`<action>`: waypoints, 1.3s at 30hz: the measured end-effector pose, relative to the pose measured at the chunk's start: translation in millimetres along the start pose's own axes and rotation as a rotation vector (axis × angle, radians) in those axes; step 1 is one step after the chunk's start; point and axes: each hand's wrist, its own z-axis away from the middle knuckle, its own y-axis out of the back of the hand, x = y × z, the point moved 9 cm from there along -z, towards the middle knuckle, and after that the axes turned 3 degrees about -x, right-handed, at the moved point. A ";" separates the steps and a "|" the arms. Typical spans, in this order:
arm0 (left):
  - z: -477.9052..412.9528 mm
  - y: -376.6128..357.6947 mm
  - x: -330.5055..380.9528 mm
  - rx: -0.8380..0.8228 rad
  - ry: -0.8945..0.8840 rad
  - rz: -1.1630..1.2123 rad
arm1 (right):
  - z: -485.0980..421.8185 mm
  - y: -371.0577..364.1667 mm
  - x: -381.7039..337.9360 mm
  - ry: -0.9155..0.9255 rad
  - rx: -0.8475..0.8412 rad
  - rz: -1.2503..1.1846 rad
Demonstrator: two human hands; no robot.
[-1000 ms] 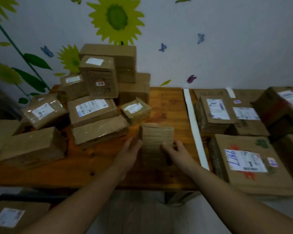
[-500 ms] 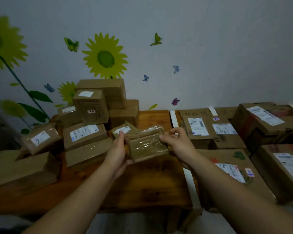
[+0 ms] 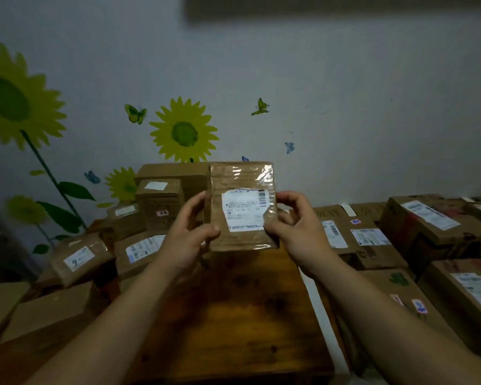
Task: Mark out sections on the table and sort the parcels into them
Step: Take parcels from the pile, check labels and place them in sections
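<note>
A pale wall with sunflower stickers backs a wooden desk. On its left side stands an unsorted pile of parcels, stacked unevenly; on its right, past a white strip that marks a section edge, lie the sorted boxes, flat and close together. The parcel in hand, a flat taped carton, is held upright in the air above the bare middle of the desk, its label facing the camera. The left grip pinches its left edge, thumb in front; the right grip pinches the right edge the same way, fingers curled. This looks like the reading step before placing. The glossy tape and narrow edge hold could let the carton slip; the dim light may cause a misread label and a wrong section; a swinging left forearm could topple the pile
</note>
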 end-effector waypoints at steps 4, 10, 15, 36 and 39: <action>5.1 1.4 25.6 -0.023 -0.094 0.047 | 6.9 -11.5 -29.1 0.139 0.011 0.080; 12.9 -6.6 -8.4 -0.057 0.024 -0.018 | 34.9 -25.3 -5.1 0.039 -0.019 0.296; 38.3 -48.4 -68.6 -0.308 0.297 -0.244 | 79.3 17.5 36.4 -0.163 0.160 0.283; 121.8 -294.1 -214.8 -0.572 0.504 -0.574 | 210.3 256.0 90.7 -0.458 0.123 0.308; 108.1 -291.3 -217.0 -0.513 0.498 -0.589 | 196.8 259.2 96.9 -0.499 0.060 0.300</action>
